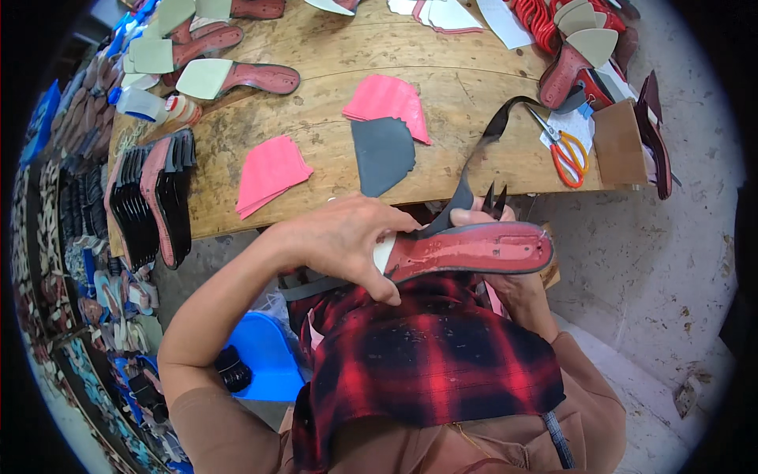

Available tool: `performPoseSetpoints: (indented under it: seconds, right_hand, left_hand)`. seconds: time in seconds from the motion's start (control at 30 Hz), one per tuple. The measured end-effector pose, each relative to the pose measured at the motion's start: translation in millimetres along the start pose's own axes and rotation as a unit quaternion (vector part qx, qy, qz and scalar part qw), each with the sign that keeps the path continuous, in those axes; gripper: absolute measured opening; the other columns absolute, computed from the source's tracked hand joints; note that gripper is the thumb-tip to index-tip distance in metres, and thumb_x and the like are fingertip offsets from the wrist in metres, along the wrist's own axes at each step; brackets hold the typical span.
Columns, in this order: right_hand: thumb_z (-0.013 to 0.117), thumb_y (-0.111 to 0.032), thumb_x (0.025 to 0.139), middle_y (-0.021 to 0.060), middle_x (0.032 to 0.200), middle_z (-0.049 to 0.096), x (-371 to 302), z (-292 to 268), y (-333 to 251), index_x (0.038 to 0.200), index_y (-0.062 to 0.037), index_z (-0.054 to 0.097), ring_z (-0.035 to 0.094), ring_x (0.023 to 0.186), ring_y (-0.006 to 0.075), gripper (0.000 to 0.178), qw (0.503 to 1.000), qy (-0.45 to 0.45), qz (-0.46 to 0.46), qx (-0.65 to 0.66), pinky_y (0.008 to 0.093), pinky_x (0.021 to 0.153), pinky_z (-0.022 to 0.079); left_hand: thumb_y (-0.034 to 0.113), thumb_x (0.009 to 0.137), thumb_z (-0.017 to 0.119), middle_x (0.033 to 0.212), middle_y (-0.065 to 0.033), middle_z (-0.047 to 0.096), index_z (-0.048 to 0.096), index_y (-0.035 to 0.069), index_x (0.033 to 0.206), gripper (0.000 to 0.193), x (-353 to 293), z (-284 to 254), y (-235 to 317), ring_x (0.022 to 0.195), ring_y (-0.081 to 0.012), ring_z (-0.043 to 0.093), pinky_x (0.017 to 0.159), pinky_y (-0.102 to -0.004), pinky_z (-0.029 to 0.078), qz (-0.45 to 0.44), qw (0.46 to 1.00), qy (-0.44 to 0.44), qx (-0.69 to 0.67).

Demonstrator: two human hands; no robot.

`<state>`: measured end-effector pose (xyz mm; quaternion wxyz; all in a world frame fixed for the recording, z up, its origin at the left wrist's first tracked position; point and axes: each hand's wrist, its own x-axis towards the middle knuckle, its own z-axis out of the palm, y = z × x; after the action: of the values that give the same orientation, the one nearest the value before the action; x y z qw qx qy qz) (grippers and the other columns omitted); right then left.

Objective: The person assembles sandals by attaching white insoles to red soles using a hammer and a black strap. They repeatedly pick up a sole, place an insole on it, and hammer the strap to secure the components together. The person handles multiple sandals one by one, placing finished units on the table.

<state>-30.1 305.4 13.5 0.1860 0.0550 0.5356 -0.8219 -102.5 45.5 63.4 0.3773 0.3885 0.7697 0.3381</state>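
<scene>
A red shoe insole (474, 251) with a dark edge lies heel to the right above my lap, its forepart white. My left hand (347, 233) is closed around the white front end, thumb below and fingers above. Under the heel end is my right hand (517, 288), mostly hidden by the insole, its thumb on a black strip (464, 189) along the upper edge. That strip runs up over the table to the right. Two dark pointed tips (495, 201) rise beside my right fingers; they look like small snips, but the rest is hidden.
On the wooden table (316, 134) lie pink pieces (275, 170), a dark grey piece (381, 154) and orange-handled scissors (567, 158). Black-and-red insoles (154, 197) overhang its left edge. A cardboard box (618, 142) stands at right. A blue plastic stool or bin (264, 359) is by my left elbow.
</scene>
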Motion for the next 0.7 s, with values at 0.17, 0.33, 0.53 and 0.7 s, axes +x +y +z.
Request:
performPoseSetpoints:
  seconds: [0.17, 0.33, 0.53, 0.7]
  right_hand:
    - [0.051, -0.047, 0.097, 0.0101, 0.094, 0.068, 15.6, 8.5, -13.8, 0.119, 0.0004, 0.058, 0.061, 0.061, 0.0157, 0.053, 0.981, 0.038, 0.041, 0.187, 0.0277, 0.036, 0.039]
    - [0.055, -0.044, 0.094, 0.0047, 0.088, 0.063, 50.0, 42.3, -7.5, 0.112, -0.0023, 0.056, 0.047, 0.052, 0.0073, 0.046, 0.994, 0.081, -0.028, 0.069, 0.0229, 0.038, 0.031]
    - [0.054, -0.049, 0.095, 0.0056, 0.106, 0.064, 73.2, 68.5, 6.2, 0.118, -0.0052, 0.055, 0.059, 0.073, 0.0039, 0.050, 1.000, 0.015, 0.001, 0.010, 0.0204, 0.040, 0.030]
    - [0.042, -0.063, 0.095, 0.0180, 0.127, 0.059, 88.5, 47.2, -2.6, 0.132, -0.0002, 0.048, 0.063, 0.108, 0.0212, 0.073, 0.925, -0.140, 0.122, 0.331, 0.0289, 0.064, 0.051]
  left_hand:
    - [0.043, 0.060, 0.082, 0.106, -0.0177, 0.063, 0.060, 0.000, 0.120, 0.077, 1.7, 4.5, -12.6, 0.099, -0.0313, 0.059, 0.086, -0.0392, 0.045, 0.026, 0.991, 0.068, -0.115]
    - [0.037, 0.064, 0.082, 0.106, -0.0144, 0.062, 0.060, 0.001, 0.122, 0.071, -13.6, 19.7, -19.9, 0.102, -0.0256, 0.059, 0.089, -0.0366, 0.045, -0.092, 0.980, 0.137, -0.113]
    - [0.012, 0.074, 0.080, 0.105, -0.0035, 0.060, 0.054, 0.000, 0.125, 0.058, -9.4, 39.0, -14.6, 0.097, -0.0117, 0.058, 0.089, -0.0274, 0.048, -0.087, 0.814, 0.278, -0.502]
    - [0.002, 0.072, 0.080, 0.107, -0.0001, 0.060, 0.054, 0.001, 0.126, 0.059, -6.6, 61.1, -9.9, 0.095, -0.0068, 0.056, 0.086, -0.0236, 0.047, -0.072, 0.819, 0.302, -0.482]
